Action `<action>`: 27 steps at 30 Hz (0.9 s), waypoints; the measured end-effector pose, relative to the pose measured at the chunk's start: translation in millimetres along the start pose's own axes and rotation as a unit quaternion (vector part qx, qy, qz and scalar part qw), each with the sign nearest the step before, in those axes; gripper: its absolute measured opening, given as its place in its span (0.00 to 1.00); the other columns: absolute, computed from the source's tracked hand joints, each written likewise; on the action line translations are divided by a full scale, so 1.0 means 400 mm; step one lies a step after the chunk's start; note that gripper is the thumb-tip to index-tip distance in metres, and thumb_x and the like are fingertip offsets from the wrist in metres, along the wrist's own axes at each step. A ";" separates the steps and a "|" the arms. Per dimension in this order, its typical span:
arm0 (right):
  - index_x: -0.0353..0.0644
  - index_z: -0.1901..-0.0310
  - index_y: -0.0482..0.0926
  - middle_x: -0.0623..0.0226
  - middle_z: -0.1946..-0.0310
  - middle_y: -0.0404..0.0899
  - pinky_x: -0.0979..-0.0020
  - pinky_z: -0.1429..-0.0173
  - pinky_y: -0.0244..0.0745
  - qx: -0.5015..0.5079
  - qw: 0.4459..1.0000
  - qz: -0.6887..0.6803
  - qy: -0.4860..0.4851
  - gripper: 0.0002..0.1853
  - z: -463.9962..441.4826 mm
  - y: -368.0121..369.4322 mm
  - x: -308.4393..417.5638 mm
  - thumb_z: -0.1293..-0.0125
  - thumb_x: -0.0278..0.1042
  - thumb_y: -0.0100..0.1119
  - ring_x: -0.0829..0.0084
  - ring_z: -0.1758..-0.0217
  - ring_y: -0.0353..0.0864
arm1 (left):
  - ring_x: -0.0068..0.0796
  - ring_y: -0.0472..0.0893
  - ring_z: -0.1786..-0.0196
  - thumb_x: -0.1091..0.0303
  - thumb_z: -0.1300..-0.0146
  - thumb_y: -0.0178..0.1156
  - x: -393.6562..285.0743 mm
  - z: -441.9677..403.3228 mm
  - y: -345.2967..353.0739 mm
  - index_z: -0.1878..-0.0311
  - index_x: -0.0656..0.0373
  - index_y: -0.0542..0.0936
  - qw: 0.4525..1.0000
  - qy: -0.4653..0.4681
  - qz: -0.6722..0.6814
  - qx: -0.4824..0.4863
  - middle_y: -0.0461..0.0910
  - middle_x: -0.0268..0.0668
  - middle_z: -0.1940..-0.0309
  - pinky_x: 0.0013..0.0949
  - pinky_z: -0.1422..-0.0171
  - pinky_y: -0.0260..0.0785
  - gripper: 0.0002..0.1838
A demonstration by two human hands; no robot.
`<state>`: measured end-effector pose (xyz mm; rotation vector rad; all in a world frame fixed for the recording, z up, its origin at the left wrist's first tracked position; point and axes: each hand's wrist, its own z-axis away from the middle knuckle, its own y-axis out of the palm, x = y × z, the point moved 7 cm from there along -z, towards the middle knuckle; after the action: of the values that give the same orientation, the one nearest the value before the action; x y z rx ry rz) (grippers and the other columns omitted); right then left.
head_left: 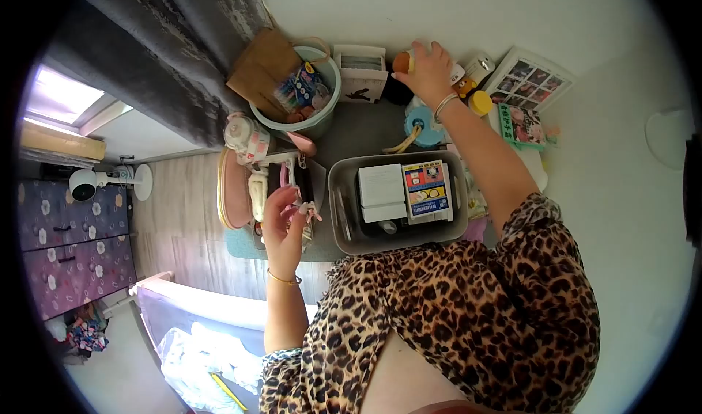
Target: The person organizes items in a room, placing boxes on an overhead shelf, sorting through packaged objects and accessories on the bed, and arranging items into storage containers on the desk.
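Observation:
At the left, my left hand (281, 228) is raised over an open pink bag (234, 187), its fingers pinched round a small pale pink item (313, 211) too small to name. A yellow bracelet circles that wrist. My right hand (430, 72) reaches to the back of the table, its fingers round an orange-brown round object (401, 62) beside a black item. Between my arms stands a grey bin (336, 224) holding white boxes (382, 187) and a blue and yellow printed box (426, 189). Behind it lies a round light-blue item (423, 127).
A light-green bucket (325, 118) holds a brown paper bag (269, 70) and packets. Beside it stand a white tissue box (360, 78) and a pink-white bottle (247, 138). At the right are a photo frame (532, 79), a yellow-lidded jar (480, 103) and a green box (521, 125).

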<state>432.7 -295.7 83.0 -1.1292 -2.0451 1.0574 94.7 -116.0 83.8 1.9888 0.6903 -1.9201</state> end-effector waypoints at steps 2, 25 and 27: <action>0.39 0.46 0.68 0.45 0.52 0.66 0.56 0.44 0.65 -0.031 0.989 -0.128 -0.074 0.32 -0.014 0.019 0.040 0.53 0.42 0.66 0.50 0.47 0.68 | 0.23 0.71 0.48 0.76 0.40 0.55 0.015 0.009 -0.009 0.46 0.63 0.70 1.000 -0.008 -0.009 -0.010 0.71 0.34 0.48 0.27 0.45 0.64 0.18; 0.33 0.70 0.76 0.66 0.74 0.67 0.75 0.69 0.67 0.095 0.888 -0.439 -0.098 0.09 0.005 -0.223 0.039 0.43 0.31 0.63 0.75 0.75 0.71 | 0.23 0.71 0.50 0.76 0.43 0.59 0.039 -0.001 0.010 0.47 0.61 0.70 0.997 -0.062 0.036 0.011 0.70 0.34 0.49 0.27 0.48 0.67 0.19; 0.33 0.70 0.76 0.68 0.74 0.66 0.77 0.71 0.65 0.112 0.867 -0.478 -0.090 0.09 -0.006 -0.308 0.026 0.43 0.30 0.63 0.78 0.76 0.69 | 0.25 0.69 0.47 0.74 0.45 0.62 0.010 -0.026 0.026 0.44 0.60 0.68 0.999 -0.045 0.020 0.020 0.69 0.35 0.47 0.29 0.47 0.67 0.24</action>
<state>377.8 -326.6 189.3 0.1681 -2.1259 0.8298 108.9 -118.8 79.3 1.9111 0.5890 -2.0007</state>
